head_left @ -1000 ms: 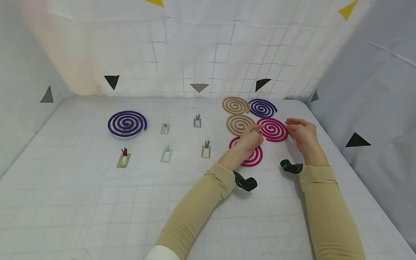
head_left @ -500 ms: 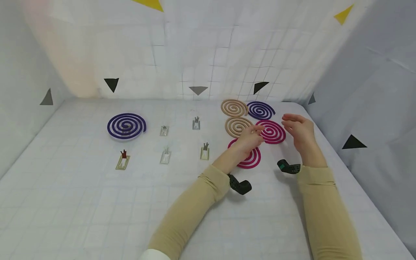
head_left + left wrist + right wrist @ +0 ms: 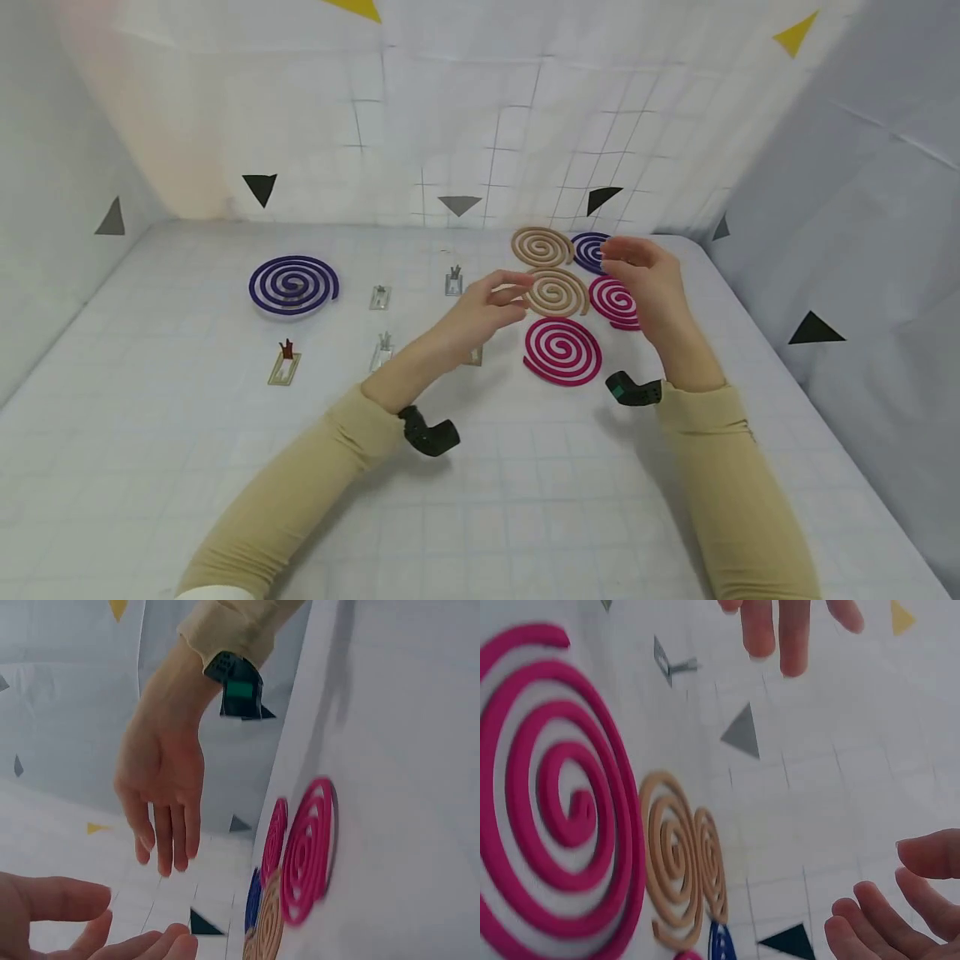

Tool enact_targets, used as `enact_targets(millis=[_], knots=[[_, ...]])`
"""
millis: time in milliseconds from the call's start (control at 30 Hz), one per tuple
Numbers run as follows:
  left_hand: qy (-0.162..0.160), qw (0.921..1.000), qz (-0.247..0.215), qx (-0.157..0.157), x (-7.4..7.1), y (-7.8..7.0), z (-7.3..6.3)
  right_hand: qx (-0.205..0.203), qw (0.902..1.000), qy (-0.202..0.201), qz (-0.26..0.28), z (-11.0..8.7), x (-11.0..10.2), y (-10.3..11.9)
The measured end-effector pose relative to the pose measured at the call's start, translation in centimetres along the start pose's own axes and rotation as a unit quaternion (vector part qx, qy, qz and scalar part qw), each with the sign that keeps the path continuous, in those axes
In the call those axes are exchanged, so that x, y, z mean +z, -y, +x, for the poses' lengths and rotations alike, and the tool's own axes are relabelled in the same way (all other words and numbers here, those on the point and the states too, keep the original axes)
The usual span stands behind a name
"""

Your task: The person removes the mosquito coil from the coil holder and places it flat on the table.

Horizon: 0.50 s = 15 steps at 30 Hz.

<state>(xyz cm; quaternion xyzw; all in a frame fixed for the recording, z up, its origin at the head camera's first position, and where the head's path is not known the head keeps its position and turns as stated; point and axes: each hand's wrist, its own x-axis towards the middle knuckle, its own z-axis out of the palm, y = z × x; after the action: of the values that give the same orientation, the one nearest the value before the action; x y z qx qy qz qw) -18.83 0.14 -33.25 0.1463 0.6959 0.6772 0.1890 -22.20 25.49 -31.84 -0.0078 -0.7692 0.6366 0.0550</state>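
My left hand [image 3: 483, 317] hovers above the table, left of the coils, fingers loosely extended and holding nothing. My right hand [image 3: 651, 283] is raised over the right side of the group, relaxed, covering part of a pink mosquito coil [image 3: 613, 302] and a dark blue coil [image 3: 587, 250]. A nearer pink coil [image 3: 562, 352] lies flat in full view. Two tan coils, a front one [image 3: 555, 292] and a back one [image 3: 542, 247], lie behind it. In the left wrist view, the right hand [image 3: 165, 765] hangs with fingers apart from the coils.
On the left a dark purple coil [image 3: 293, 285] sits slightly raised. Small metal coil stands, including a gold one [image 3: 284, 367], a silver one [image 3: 380, 297] and a back one [image 3: 453, 282], stand mid-table. My left hand partly hides another gold stand [image 3: 476, 357].
My left hand has moved left, away from the pink coils, uncovering the nearer one. My right hand has left the farther pink coil's edge, risen and shifted left. The coils look unmoved.
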Motion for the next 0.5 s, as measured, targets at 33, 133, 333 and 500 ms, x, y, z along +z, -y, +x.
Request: enact_targets(millis=[33, 133, 333, 500], knots=[[-0.002, 1.0, 0.007, 0.0, -0.9, 0.0, -0.8, -0.008, 0.9999, 0.008, 0.0, -0.3, 0.5, 0.3], [-0.004, 0.9997, 0.022, 0.006, -3.8, -0.1, -2.9, -0.029, 0.999, 0.03, -0.015, -1.0, 2.1, 1.2], [-0.037, 0.9981, 0.046, 0.016, -9.4, -0.6, -6.8, -0.044, 0.9966, 0.07, 0.012, -1.8, 6.7, 2.2], [-0.067, 0.993, 0.096, 0.015, -13.7, -1.1, -9.1, -0.047, 0.9917, 0.118, 0.019, -2.5, 11.7, 3.0]])
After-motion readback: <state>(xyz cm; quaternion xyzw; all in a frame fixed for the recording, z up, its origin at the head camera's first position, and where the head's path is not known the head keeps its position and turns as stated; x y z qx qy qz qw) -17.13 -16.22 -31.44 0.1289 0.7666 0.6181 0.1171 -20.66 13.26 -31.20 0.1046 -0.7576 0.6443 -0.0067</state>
